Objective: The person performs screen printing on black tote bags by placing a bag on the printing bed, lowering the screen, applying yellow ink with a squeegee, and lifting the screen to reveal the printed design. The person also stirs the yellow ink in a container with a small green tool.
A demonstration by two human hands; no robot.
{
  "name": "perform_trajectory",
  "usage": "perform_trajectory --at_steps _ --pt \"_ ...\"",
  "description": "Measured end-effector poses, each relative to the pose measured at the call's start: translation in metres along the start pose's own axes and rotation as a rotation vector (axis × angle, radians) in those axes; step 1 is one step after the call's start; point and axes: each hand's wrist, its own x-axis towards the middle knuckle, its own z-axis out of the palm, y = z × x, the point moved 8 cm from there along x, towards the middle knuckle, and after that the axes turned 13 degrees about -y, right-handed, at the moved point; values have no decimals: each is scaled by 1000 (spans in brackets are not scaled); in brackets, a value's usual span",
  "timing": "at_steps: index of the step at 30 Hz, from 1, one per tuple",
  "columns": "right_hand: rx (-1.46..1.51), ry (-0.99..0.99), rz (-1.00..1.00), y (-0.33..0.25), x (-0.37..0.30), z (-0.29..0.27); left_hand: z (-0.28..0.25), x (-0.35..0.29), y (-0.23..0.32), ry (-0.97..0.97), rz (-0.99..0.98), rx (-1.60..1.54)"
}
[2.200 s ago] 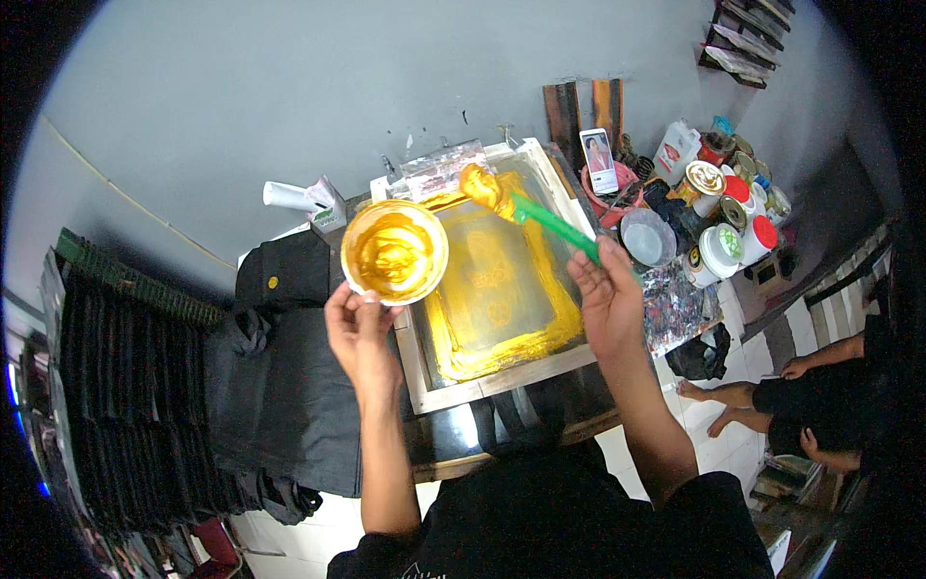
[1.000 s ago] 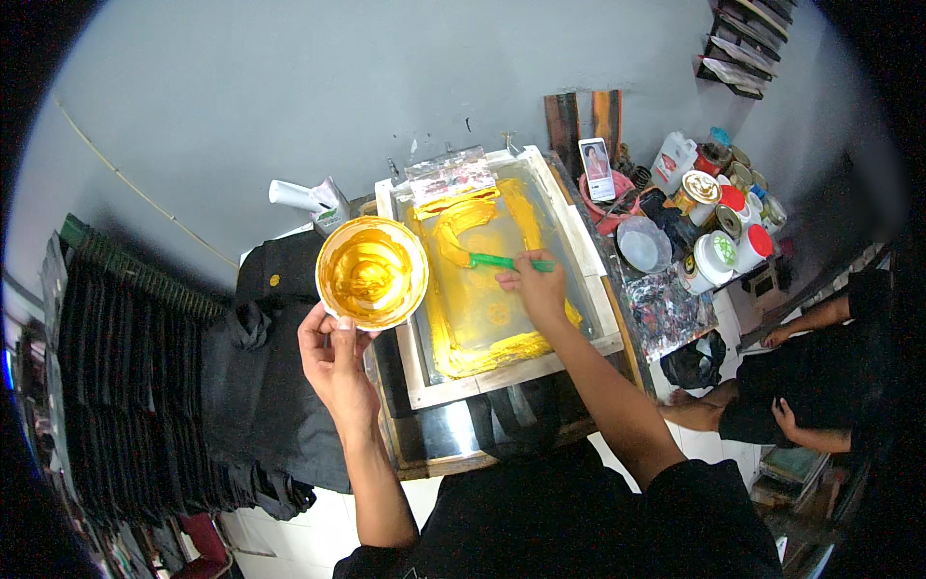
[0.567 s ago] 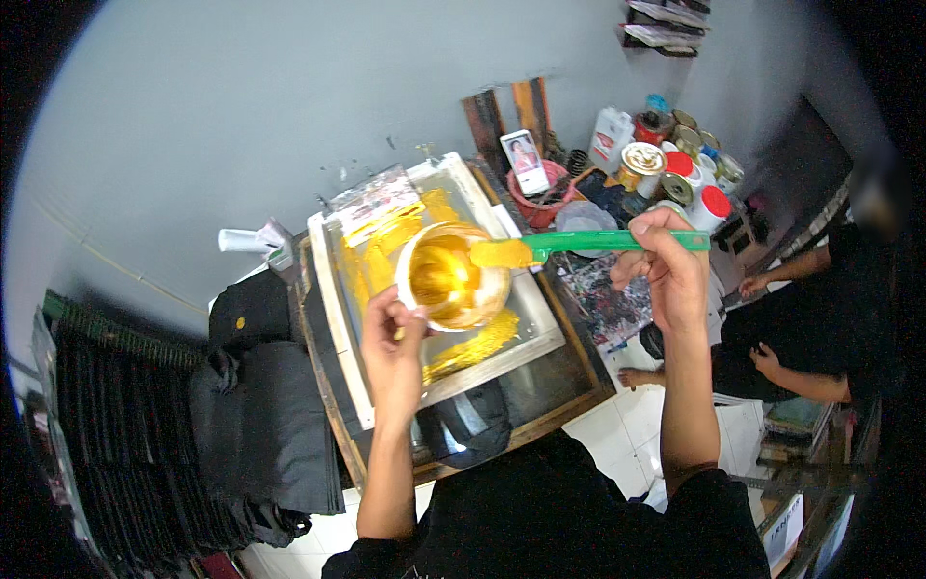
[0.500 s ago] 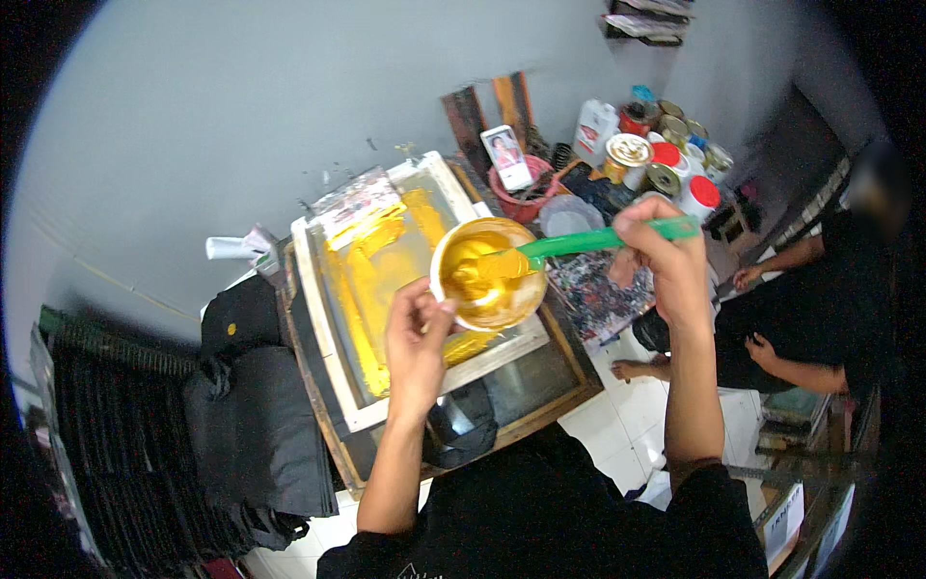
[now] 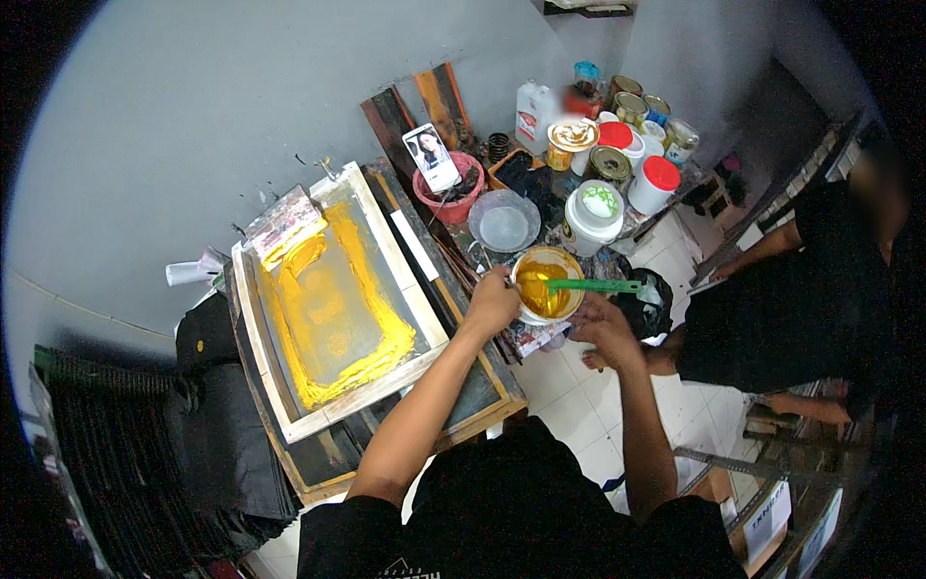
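At the table's right part, I hold a white tub [image 5: 522, 313] of glossy yellow ink between both hands. My left hand [image 5: 492, 303] grips its left side, with the fingers closed at the rim. My right hand [image 5: 606, 326] is curled against its right side, below the handle of a green spatula [image 5: 593, 286]. The spatula leans in the tub with its blade in the ink and its handle sticking out to the right. Left of my hands lies a wooden-framed printing screen [image 5: 424, 307], its mesh streaked with thick yellow ink. An ink-smeared squeegee [image 5: 282, 220] rests at its far end.
Behind the tub stand a shallow translucent bowl [image 5: 504, 222], a lidded white bucket [image 5: 592, 218], a pink basin [image 5: 463, 205] with a propped phone [image 5: 431, 157], and several cans and jars. Stacked black cloth [image 5: 227, 444] is at left. Another person [image 5: 772, 299] is at right.
The tub has moved right and away from over the screen, onto the table's right side. My right hand has let go of the spatula handle and taken the tub's side. The view has shifted.
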Motion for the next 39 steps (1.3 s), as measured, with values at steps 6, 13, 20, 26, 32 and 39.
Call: perform_trajectory --at_steps 6,13,20,26,32,39 --pt "157 79 -17 56 41 -18 4 35 -5 28 -41 260" --pt "-215 66 199 40 2 -6 -42 -135 29 260 488 362" --pt "-357 2 -203 -54 -18 90 -189 -336 -101 588 -276 1015" --pt "-593 -84 -316 -94 3 231 -200 -361 -139 768 94 1252" --pt "-1071 -57 -973 -183 -17 365 -235 -413 -60 1164 396 1102" --pt "-1192 189 -1230 -294 25 419 -281 -425 -25 1422 640 617"
